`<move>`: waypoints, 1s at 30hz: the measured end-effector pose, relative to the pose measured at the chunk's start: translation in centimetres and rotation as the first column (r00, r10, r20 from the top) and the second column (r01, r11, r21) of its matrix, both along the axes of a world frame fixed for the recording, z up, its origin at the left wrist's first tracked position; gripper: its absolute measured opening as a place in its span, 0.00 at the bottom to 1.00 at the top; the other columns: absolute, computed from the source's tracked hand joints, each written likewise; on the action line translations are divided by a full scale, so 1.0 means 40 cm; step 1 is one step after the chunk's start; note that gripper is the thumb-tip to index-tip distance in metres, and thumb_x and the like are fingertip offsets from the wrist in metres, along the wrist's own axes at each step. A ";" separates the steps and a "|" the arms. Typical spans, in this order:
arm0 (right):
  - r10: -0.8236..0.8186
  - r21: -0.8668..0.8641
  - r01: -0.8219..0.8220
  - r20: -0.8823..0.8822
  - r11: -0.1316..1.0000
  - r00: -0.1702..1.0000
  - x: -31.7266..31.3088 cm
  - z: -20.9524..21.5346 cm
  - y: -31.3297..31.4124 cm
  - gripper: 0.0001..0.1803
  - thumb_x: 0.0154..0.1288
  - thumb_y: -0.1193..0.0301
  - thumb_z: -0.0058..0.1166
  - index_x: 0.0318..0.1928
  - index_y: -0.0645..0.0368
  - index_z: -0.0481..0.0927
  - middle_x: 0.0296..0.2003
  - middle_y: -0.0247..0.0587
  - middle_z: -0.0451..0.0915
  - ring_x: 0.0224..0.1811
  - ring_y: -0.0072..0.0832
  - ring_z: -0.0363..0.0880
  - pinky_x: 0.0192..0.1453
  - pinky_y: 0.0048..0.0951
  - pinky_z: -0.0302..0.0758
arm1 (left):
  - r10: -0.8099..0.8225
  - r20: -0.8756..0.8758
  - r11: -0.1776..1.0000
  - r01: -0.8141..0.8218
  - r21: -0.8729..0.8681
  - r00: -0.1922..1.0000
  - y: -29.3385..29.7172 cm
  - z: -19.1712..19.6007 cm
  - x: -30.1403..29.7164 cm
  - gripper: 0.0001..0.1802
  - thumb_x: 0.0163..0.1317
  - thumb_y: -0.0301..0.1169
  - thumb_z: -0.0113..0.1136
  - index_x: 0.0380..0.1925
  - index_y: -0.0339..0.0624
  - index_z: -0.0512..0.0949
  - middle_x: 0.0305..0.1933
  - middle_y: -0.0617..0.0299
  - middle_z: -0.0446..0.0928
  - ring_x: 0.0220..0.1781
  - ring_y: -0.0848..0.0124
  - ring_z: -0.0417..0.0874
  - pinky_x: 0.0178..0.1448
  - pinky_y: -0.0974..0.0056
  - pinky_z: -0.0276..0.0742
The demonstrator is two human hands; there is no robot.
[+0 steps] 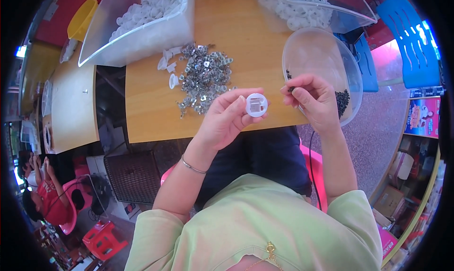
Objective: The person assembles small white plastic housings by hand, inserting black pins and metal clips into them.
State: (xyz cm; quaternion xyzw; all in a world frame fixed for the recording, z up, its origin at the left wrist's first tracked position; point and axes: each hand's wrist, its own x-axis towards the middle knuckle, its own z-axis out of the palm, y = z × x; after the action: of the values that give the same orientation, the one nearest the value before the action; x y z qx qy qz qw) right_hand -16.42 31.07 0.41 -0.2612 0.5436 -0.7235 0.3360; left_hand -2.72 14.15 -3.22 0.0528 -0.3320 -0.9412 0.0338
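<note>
My left hand (227,112) grips a small round white plastic part (256,105) between thumb and fingers, its slotted face turned up toward me. To its right, my right hand (314,98) pinches a tiny black piece (291,89), mostly covered by the fingertips. Behind that hand stands a round clear tub (317,37) with small black pieces (342,102) gathered along its near right side. A loose pile of small shiny metal parts (203,75) lies on the wooden table beyond my left hand. Several white plastic parts (173,80) lie at the pile's left edge.
Two clear bins, one at the back left (137,46) and one at the back right (326,8), hold many white parts. A yellow container (82,19) and a second table (73,105) are on the left. Another person (49,202) sits at the lower left, near a red stool (104,240).
</note>
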 end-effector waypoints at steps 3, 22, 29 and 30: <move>-0.004 0.062 0.005 -0.013 0.998 1.000 0.007 -0.001 -0.002 0.06 0.65 0.76 0.52 0.41 0.62 0.75 0.35 0.42 0.81 0.32 0.22 0.80 0.35 0.18 0.75 | -0.006 0.004 1.000 0.006 0.017 1.000 0.002 0.002 -0.003 0.25 0.67 0.40 0.50 0.56 0.29 0.67 0.48 0.43 0.76 0.44 0.63 0.82 0.47 0.68 0.82; 0.046 0.010 -0.045 -0.275 0.999 0.960 0.050 -0.017 -0.027 0.05 0.56 0.81 0.58 0.34 0.62 0.79 0.37 0.34 0.74 0.35 0.16 0.74 0.37 0.16 0.70 | -0.052 -0.054 0.998 0.053 0.017 0.997 0.012 0.010 -0.002 0.18 0.63 0.30 0.56 0.52 0.33 0.72 0.46 0.57 0.77 0.47 0.70 0.80 0.53 0.62 0.78; -0.011 0.045 0.028 -0.337 0.999 0.941 0.061 -0.017 -0.031 0.05 0.54 0.81 0.59 0.33 0.60 0.81 0.37 0.33 0.74 0.33 0.14 0.72 0.34 0.14 0.69 | -0.043 -0.045 0.999 0.042 -0.031 0.998 0.016 0.008 -0.004 0.18 0.63 0.31 0.58 0.51 0.34 0.73 0.46 0.57 0.78 0.46 0.69 0.80 0.53 0.62 0.78; -0.026 0.044 0.044 -0.347 0.998 0.937 0.062 -0.017 -0.030 0.06 0.54 0.81 0.60 0.34 0.60 0.81 0.37 0.32 0.73 0.33 0.14 0.72 0.34 0.14 0.69 | -0.043 -0.045 0.999 0.042 -0.030 0.998 0.017 0.007 -0.003 0.18 0.63 0.31 0.58 0.51 0.34 0.73 0.46 0.57 0.78 0.46 0.69 0.80 0.53 0.62 0.78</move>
State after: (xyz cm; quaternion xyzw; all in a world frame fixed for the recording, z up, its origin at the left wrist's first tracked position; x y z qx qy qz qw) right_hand -13.92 29.85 -0.28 -0.3659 0.6171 -0.6580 0.2286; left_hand -2.86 14.83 -2.93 0.0239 -0.3460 -0.9377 0.0220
